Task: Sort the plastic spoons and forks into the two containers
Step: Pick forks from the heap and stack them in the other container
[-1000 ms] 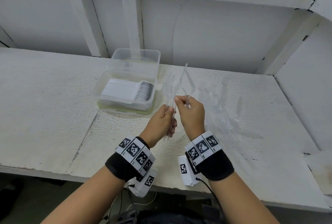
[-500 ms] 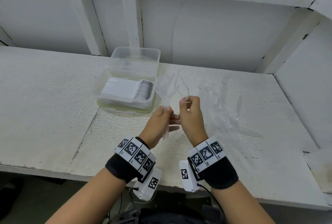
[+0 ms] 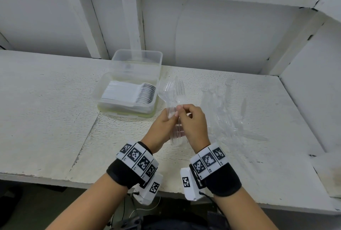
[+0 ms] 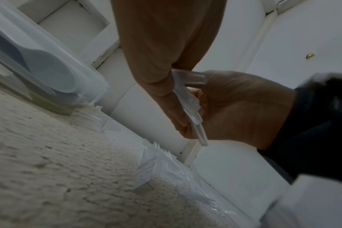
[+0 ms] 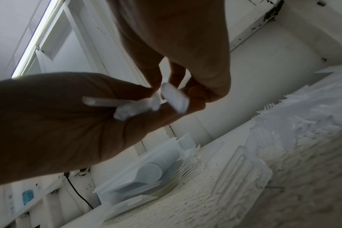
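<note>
My left hand (image 3: 170, 119) grips several clear plastic forks (image 3: 172, 95) by their handles, tines pointing away from me, just right of the containers. My right hand (image 3: 184, 111) pinches the same handles from the right, fingertips against the left hand's. In the left wrist view the fork handles (image 4: 191, 108) sit between both hands. In the right wrist view the handle ends (image 5: 174, 98) stick out below the fingers. The near clear container (image 3: 103, 98) holds a row of white spoons (image 3: 129, 95). Behind it stands a second clear container (image 3: 137, 61); what it holds I cannot make out.
A loose pile of clear forks (image 3: 225, 111) lies on the white table (image 3: 46, 119) to the right of my hands. A white wall rises behind and a side panel (image 3: 313, 91) closes the right end. The table's front edge is just below my wrists.
My hands came together and moved lower. The forks, splayed apart between both hands a second ago, are now gathered into one bundle.
</note>
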